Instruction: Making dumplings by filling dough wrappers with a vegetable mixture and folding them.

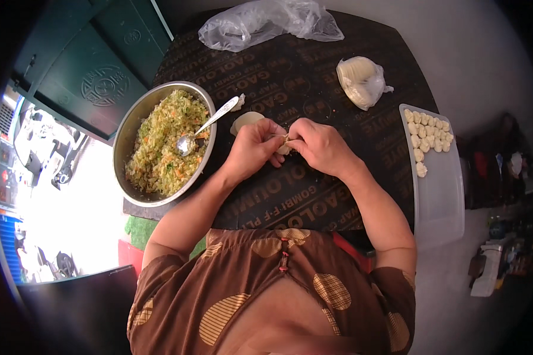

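Dumpling was pinched at the frame's centre between the left hand and the right hand, both equally near; its long axis was largely hidden. A round wrapper was seen just beyond the left hand; small dumplings were ranged in a plastic tray at right.

This is a ground-floor room open to the street, in use as a place for making food. Dark green doors with a round emblem flank a sunlit opening, and motorbikes stand just outside. Indoors, a dark printed table bears a steel bowl of chopped vegetable filling and bagged round wrappers; small dumplings fill part of a tray. The right side is too dim to tell home from eatery.
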`<state>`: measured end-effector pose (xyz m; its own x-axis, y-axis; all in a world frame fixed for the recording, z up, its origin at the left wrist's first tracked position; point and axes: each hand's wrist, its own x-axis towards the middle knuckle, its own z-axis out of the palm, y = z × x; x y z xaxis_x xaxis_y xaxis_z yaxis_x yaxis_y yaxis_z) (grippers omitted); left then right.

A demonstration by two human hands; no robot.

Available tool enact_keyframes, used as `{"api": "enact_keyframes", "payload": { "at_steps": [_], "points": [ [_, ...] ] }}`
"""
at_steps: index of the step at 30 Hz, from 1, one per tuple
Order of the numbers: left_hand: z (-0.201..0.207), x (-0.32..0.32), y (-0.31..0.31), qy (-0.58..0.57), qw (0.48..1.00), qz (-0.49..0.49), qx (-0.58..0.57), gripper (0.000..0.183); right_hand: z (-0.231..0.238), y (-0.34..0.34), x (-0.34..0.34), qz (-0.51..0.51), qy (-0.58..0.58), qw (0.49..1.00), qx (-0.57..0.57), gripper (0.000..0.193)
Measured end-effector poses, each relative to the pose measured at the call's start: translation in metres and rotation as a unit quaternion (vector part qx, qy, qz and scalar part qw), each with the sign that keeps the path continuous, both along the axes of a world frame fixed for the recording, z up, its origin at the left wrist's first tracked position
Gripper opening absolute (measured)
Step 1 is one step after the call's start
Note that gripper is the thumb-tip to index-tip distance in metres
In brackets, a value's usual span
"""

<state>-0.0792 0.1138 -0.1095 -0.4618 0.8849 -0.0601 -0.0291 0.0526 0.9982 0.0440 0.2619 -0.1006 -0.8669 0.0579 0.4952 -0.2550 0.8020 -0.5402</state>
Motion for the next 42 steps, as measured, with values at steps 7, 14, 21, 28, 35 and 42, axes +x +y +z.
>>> {"api": "enact_keyframes", "payload": {
  "at_steps": [7, 14, 21, 28, 35, 42],
  "points": [
    [0.005, 0.001, 0.000, -0.001, 1.000, 0.006, 0.012, 0.018, -0.006, 0.003, -0.003, 0.035, 0.013, 0.999, -0.010, 0.014],
    [0.013, -0.001, -0.002, -0.164, 0.985, 0.043, 0.028, 0.019, -0.009, 0.001, -0.005, -0.018, 0.074, 0.997, 0.025, 0.010],
    [0.005, -0.002, -0.001, -0.170, 0.985, 0.030, 0.022, 0.018, -0.012, -0.001, -0.006, -0.021, 0.083, 0.995, 0.055, 0.010],
    [0.000, -0.001, 0.000, -0.135, 0.990, 0.025, 0.023, 0.020, -0.012, -0.003, -0.007, -0.014, 0.090, 0.994, 0.057, 0.012],
    [0.002, -0.001, -0.001, -0.131, 0.991, 0.026, 0.027, 0.015, -0.011, -0.003, -0.006, -0.003, 0.086, 0.995, 0.056, 0.012],
    [0.003, -0.001, -0.001, -0.109, 0.994, 0.013, 0.008, 0.013, -0.007, -0.005, -0.004, 0.001, 0.057, 0.998, 0.016, 0.014]
  ]
}}
